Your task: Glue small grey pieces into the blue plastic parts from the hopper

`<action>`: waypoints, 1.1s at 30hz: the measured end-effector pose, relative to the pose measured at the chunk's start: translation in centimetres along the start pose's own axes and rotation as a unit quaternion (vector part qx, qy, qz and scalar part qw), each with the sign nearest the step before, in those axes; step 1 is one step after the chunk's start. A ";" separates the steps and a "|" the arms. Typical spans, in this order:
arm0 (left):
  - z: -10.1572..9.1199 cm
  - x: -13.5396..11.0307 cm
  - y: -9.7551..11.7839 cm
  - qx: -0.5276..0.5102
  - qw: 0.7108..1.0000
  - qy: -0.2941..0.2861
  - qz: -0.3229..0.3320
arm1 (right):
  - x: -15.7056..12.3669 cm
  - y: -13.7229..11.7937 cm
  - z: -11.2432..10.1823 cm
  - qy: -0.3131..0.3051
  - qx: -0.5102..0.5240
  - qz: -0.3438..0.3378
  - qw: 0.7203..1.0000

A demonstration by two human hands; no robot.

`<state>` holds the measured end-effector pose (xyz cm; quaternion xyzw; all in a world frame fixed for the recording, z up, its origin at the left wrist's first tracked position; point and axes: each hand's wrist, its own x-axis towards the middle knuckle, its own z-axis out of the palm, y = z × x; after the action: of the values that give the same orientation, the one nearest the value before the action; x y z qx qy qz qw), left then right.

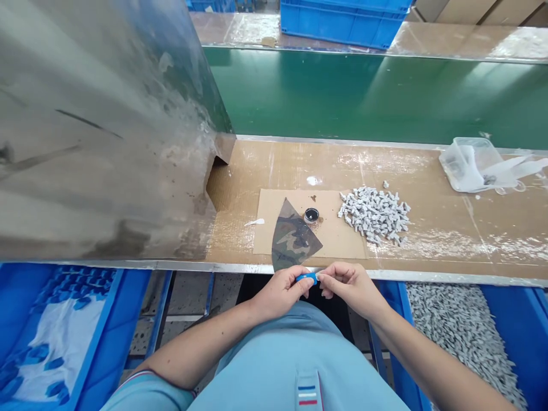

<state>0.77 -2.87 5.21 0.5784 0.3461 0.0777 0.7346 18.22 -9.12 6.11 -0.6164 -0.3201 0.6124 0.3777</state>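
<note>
Close to my body, just off the table's front edge, my left hand pinches a small blue plastic piece. My right hand meets it from the other side, thumb and fingertips pinched together at the piece's right end. A tiny pale bit shows at those fingertips, too small to name. Beyond my hands lies a camouflage cloth scrap on a cardboard sheet. A small round pot of dark liquid stands beside the cloth. To the right is a heap of small grey parts.
A large metal housing rises at the left. Behind the table runs a green conveyor belt, with a blue crate past it. A clear plastic tub sits at right. Blue bins hold blue pieces and grey parts.
</note>
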 end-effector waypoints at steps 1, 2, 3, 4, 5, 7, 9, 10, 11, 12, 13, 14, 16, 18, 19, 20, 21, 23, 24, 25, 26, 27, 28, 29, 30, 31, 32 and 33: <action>0.0 0.1 -0.1 -0.001 1.000 0.006 -0.002 | 0.1 0.1 0.0 0.000 0.000 -0.003 1.000; 0.0 0.1 -0.1 -0.008 1.000 0.008 -0.005 | 0.1 0.2 -0.1 0.000 -0.003 -0.005 1.000; 0.0 0.2 -0.2 -0.021 1.000 0.003 -0.012 | 0.2 0.2 -0.1 0.001 -0.006 -0.006 1.000; -0.1 0.3 -0.2 -0.041 0.999 -0.007 -0.020 | 0.3 0.1 -0.2 -0.001 -0.009 -0.007 1.000; -0.1 0.4 -0.3 -0.066 0.997 -0.022 -0.031 | 0.4 0.0 -0.3 -0.004 -0.012 -0.006 1.000; -0.2 0.7 -0.3 -0.128 0.989 -0.046 -0.052 | 0.5 -0.4 -0.5 -0.012 -0.008 -0.008 1.000; -0.1 0.9 -0.3 -0.182 0.979 -0.052 -0.071 | 0.5 -0.8 -0.7 -0.018 0.004 -0.010 1.000; -0.1 1.0 -0.3 -0.201 0.975 -0.048 -0.077 | 0.6 -1.0 -0.7 -0.020 0.010 -0.010 1.000; 0.0 1.0 -0.2 -0.214 0.972 -0.044 -0.080 | 0.6 -1.1 -0.8 -0.020 0.014 -0.011 1.000; 0.1 1.1 -0.2 -0.224 0.970 -0.041 -0.081 | 0.6 -1.2 -0.8 -0.021 0.015 -0.012 1.000; 0.2 1.1 -0.2 -0.230 0.969 -0.039 -0.081 | 0.6 -1.3 -0.8 -0.023 0.014 -0.014 1.000; 0.2 1.1 -0.2 -0.234 0.968 -0.038 -0.081 | 0.5 -1.2 -0.9 -0.026 0.013 -0.016 0.999; 0.3 1.1 -0.3 -0.238 0.967 -0.040 -0.083 | 0.5 -1.1 -0.9 -0.028 0.013 -0.017 0.999; 0.4 1.1 -0.4 -0.239 0.967 -0.043 -0.082 | 0.5 -1.0 -0.8 -0.024 0.015 -0.017 0.999; 0.4 1.2 -0.5 -0.240 0.966 -0.045 -0.080 | 0.5 -0.9 -0.8 -0.022 0.015 -0.017 1.000; 0.3 1.2 -0.5 -0.241 0.966 -0.047 -0.079 | 0.4 -0.8 -0.8 -0.019 0.016 -0.018 1.000; 0.3 1.2 -0.6 -0.243 0.966 -0.049 -0.078 | 0.4 -0.8 -0.8 -0.017 0.017 -0.019 1.000; 0.4 1.3 -0.6 -0.251 0.964 -0.052 -0.077 | 0.3 -0.8 -0.7 -0.012 0.018 -0.022 1.000; 0.4 1.3 -0.6 -0.257 0.962 -0.055 -0.079 | 0.3 -0.7 -0.7 -0.011 0.017 -0.023 1.000; 0.4 1.3 -0.6 -0.265 0.959 -0.058 -0.082 | 0.3 -0.7 -0.7 -0.009 0.014 -0.024 1.000; 0.4 1.3 -0.6 -0.274 0.956 -0.060 -0.085 | 0.3 -0.6 -0.7 -0.007 0.010 -0.025 1.000; 0.4 1.3 -0.6 -0.281 0.953 -0.063 -0.089 | 0.3 -0.6 -0.7 -0.006 0.006 -0.026 1.000; 0.5 1.3 -0.5 -0.286 0.952 -0.066 -0.093 | 0.2 -0.5 -0.7 -0.004 0.001 -0.025 1.000; 0.5 1.3 -0.5 -0.287 0.951 -0.066 -0.095 | 0.2 -0.5 -0.6 -0.003 -0.001 -0.024 1.000; 0.5 1.3 -0.5 -0.283 0.952 -0.064 -0.096 | 0.2 -0.5 -0.6 -0.002 -0.002 -0.021 1.000; 0.5 1.3 -0.5 -0.275 0.955 -0.059 -0.094 | 0.1 -0.5 -0.6 -0.003 -0.002 -0.018 1.000; 0.5 1.2 -0.4 -0.264 0.958 -0.053 -0.093 | 0.1 -0.5 -0.6 -0.003 -0.002 -0.015 1.000; 0.5 1.2 -0.4 -0.254 0.962 -0.048 -0.093 | 0.0 -0.5 -0.6 -0.003 -0.002 -0.012 1.000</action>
<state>1.82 -2.79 4.42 0.3416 0.3312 0.0665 0.8770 18.89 -8.90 6.50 -0.6117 -0.3300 0.6085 0.3829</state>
